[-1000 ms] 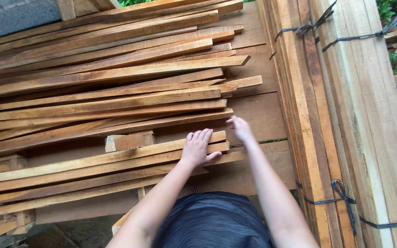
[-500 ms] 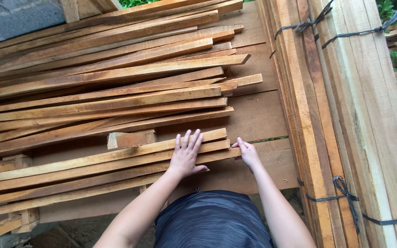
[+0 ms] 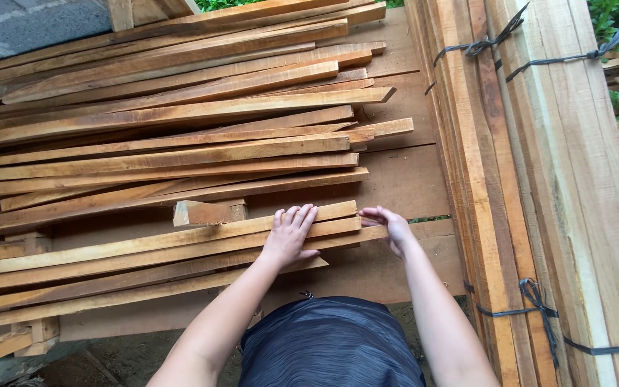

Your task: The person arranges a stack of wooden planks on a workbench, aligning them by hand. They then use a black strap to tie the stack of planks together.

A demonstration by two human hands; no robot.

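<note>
beside the strapped timber bundle (image 3: 539, 179), the left hand (image 3: 291, 233) lies open and flat on the nearest wooden slats (image 3: 180, 244) while the right hand (image 3: 388, 226) curls loosely at their ends, where rough edges could splinter fingers.

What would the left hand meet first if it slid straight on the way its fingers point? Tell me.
The left hand lies flat on the near slats, fingers pointing away. Straight ahead it would probably first meet the next slat, though depth is unclear.
</note>
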